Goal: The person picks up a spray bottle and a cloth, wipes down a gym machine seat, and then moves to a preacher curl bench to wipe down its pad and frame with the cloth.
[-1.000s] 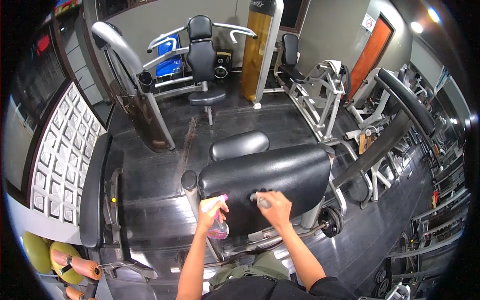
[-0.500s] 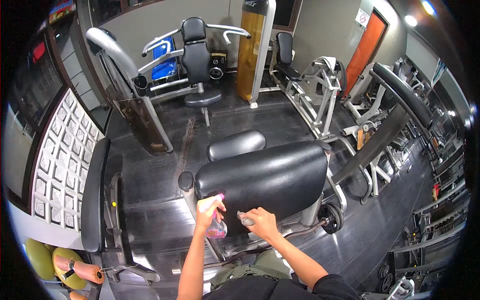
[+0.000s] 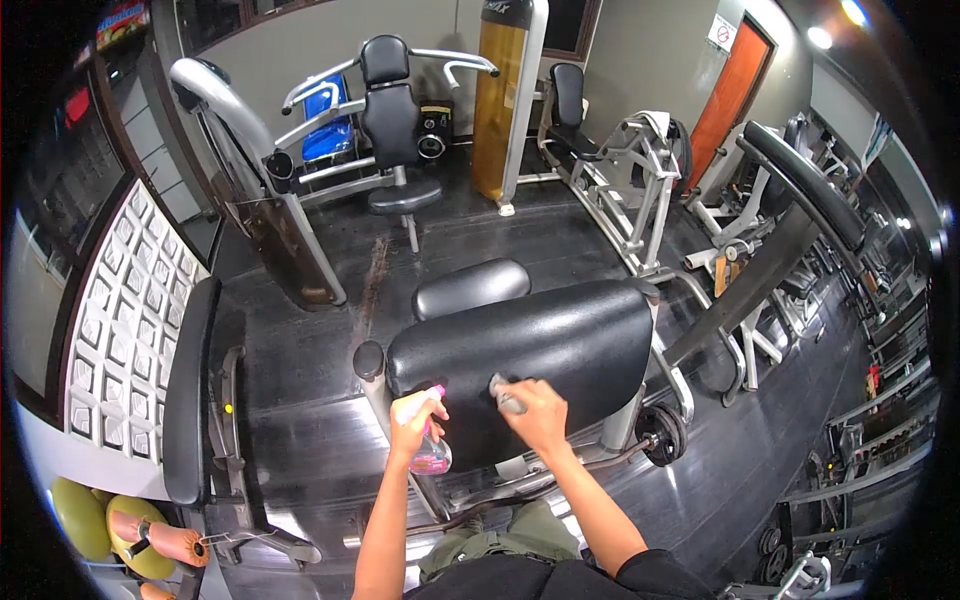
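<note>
A wide black padded arm rest (image 3: 560, 345) of a curl bench lies right in front of me. At its left end, my left hand (image 3: 412, 424) is closed around the neck of a spray bottle (image 3: 432, 458) with a pink nozzle and pinkish liquid. My right hand (image 3: 538, 412) presses a bunched grey cloth (image 3: 507, 395) on the pad's surface, fingers wrapped over it. Beyond the pad sits the bench's smaller black seat (image 3: 472, 290).
A curl bar (image 3: 545, 482) rests below the pad's near side, with a weight plate (image 3: 662, 436) at its right. A long black bench (image 3: 190, 390) stands left. Shoulder press machine (image 3: 390, 125) is ahead; further machines line the right.
My right hand has moved up and slightly right over the pad with the cloth. The left hand and spray bottle stay nearly in place.
</note>
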Demonstrator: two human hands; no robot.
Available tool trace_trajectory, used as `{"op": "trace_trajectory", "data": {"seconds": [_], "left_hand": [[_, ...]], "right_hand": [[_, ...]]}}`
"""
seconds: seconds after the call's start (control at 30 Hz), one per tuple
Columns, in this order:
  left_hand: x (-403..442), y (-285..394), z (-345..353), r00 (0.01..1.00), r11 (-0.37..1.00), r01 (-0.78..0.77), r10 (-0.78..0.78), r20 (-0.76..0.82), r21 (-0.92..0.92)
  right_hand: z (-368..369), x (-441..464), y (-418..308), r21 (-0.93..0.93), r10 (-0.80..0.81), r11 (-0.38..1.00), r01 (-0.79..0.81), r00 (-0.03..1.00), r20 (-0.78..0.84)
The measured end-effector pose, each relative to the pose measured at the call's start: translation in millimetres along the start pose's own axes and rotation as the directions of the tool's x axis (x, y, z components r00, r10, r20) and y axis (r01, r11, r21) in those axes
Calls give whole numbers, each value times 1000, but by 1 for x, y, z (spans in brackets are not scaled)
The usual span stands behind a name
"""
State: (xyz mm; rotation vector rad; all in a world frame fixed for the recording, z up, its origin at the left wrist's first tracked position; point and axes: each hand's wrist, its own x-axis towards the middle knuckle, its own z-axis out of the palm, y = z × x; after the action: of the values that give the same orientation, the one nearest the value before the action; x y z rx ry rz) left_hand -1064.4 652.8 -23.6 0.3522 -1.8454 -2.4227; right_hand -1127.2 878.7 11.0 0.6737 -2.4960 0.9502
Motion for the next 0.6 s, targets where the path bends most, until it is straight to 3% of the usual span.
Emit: {"op": "trace_trajectory", "data": {"seconds": [0.13,0.2,0.47,0.6], "left_hand": [[0,3,2,1000,1000,-9,9,-4,2],[-2,8,5,1000,1000,-13,13,-24,-12],[-2,11,11,998,1000,-11,12,-54,26],[-4,22,23,994,996,15,-5,-111,93]], "right_hand": [[4,-31,4,-66,-30,997,38,993,118],[-4,-26,12,-76,-71,994,77,994,80],[-27,32,39,-59,108,991,-122,976,-189],[-9,3,19,-29,5,1000,-5,1000,-19]]}}
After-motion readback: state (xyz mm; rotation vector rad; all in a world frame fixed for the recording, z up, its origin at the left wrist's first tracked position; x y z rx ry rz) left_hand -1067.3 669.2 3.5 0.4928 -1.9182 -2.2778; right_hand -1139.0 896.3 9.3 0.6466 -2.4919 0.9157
